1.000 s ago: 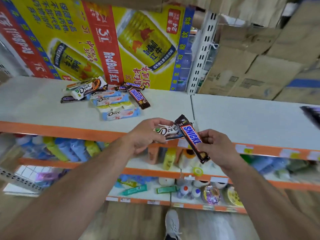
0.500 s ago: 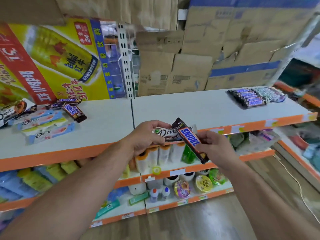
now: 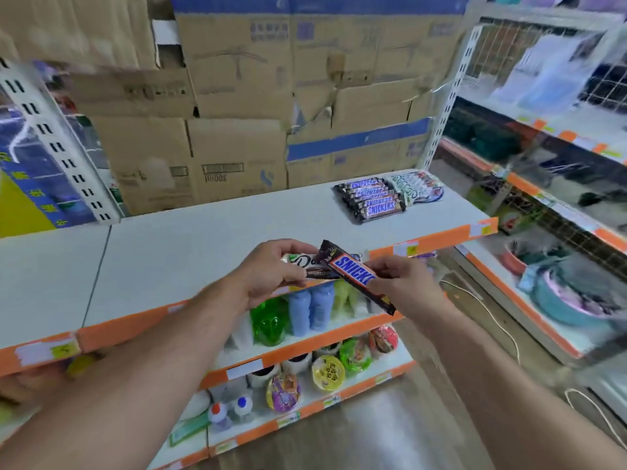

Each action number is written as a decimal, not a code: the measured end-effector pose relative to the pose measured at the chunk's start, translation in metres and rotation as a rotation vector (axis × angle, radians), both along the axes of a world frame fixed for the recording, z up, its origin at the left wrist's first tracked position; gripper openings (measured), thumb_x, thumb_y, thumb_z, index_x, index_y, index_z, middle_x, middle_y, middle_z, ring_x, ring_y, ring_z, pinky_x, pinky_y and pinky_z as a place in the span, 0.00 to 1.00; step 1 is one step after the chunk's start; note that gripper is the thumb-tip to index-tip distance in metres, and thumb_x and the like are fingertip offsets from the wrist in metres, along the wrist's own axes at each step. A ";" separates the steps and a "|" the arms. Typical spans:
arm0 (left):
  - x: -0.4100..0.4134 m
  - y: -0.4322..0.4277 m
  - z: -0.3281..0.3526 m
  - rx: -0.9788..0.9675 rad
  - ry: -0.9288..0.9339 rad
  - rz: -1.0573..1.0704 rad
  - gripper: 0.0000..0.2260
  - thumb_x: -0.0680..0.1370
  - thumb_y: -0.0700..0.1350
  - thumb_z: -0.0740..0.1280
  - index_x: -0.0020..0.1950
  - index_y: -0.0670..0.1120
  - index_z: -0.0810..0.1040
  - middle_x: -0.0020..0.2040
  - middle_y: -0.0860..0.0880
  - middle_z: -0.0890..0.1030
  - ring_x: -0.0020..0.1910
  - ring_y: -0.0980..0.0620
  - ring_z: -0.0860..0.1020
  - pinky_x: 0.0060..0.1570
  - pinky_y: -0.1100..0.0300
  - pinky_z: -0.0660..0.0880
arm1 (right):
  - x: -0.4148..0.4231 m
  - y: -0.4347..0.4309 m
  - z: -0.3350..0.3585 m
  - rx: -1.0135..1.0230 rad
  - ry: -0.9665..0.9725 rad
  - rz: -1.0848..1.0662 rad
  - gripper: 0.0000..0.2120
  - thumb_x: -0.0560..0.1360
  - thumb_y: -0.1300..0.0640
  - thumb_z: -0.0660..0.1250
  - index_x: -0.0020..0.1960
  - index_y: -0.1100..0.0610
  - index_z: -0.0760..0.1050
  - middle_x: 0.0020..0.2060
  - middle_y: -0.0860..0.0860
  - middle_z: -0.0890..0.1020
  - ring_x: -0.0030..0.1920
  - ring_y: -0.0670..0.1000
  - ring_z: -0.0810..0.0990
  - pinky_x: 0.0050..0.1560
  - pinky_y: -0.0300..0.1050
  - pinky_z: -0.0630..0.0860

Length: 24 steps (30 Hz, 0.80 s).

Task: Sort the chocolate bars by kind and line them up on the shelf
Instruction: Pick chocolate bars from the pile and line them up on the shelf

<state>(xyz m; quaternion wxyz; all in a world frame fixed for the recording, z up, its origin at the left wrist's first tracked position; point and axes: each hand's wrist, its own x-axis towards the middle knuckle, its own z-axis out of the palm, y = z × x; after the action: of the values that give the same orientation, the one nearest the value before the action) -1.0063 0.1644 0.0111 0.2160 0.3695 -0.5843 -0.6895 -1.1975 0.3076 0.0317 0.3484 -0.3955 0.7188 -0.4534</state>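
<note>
The left hand (image 3: 271, 271) grips a white-wrapped Dove chocolate bar (image 3: 300, 261) by its left end. The right hand (image 3: 403, 286) pinches a brown-wrapped Snickers bar (image 3: 353, 273), slanted across the Dove's right end. Both bars are held over the near edge of the white, orange-trimmed shelf (image 3: 190, 262). At the far right lies a row of Snickers bars (image 3: 371, 198), just beside a row of Dove bars (image 3: 419, 188).

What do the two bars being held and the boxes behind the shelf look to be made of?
Snickers bar in the right hand: glossy printed film wrapper, likely plastic, judging by its sheen and crimped end.
Dove bar in the left hand: similar shiny wrapper, partly covered.
Boxes: matte brown cardboard, creased and dented.
</note>
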 end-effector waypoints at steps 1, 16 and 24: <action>-0.014 -0.004 -0.002 -0.016 -0.005 -0.009 0.21 0.71 0.23 0.64 0.51 0.47 0.83 0.46 0.38 0.82 0.41 0.44 0.81 0.45 0.55 0.81 | -0.013 -0.001 -0.001 0.006 -0.010 -0.019 0.12 0.71 0.69 0.69 0.44 0.53 0.82 0.40 0.56 0.86 0.33 0.50 0.78 0.32 0.41 0.73; -0.212 -0.100 -0.020 -0.080 -0.001 -0.086 0.23 0.64 0.25 0.73 0.50 0.48 0.83 0.59 0.44 0.79 0.51 0.43 0.82 0.50 0.49 0.81 | -0.178 -0.075 -0.010 0.061 0.000 -0.233 0.09 0.72 0.67 0.69 0.46 0.55 0.82 0.41 0.53 0.86 0.31 0.46 0.78 0.29 0.35 0.72; -0.285 -0.121 -0.029 -0.122 -0.079 -0.046 0.23 0.63 0.27 0.75 0.46 0.54 0.82 0.53 0.47 0.80 0.46 0.49 0.80 0.43 0.57 0.78 | -0.260 -0.112 -0.023 0.080 -0.002 -0.177 0.09 0.71 0.67 0.70 0.46 0.55 0.82 0.41 0.55 0.85 0.32 0.48 0.77 0.33 0.39 0.71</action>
<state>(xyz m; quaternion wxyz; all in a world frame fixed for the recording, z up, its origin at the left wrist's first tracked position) -1.2913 0.0437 -0.0175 0.1993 0.3689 -0.6417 -0.6422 -1.4576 0.1958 0.0083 0.3232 -0.3159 0.7680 -0.4538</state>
